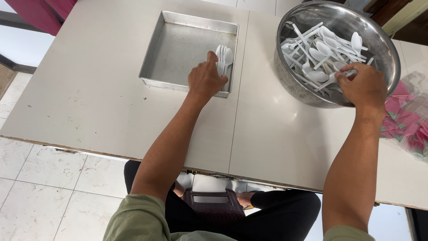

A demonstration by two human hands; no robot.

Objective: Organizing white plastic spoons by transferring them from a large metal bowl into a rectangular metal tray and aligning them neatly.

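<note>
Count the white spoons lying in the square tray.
3 at least, bunched against the right wall of the square tray, bowls pointing away. The left hand covers the white spoons handles, so more may be hidden.

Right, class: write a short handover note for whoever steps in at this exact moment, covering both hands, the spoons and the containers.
Left hand: on a few white plastic spoons at the right edge of the square metal tray.
Right hand: reaching into the round steel bowl, fingers among its loose white plastic cutlery.
Done: a small bunch of spoons lies in the tray.
Left: most of the cutlery is in the bowl.
</note>
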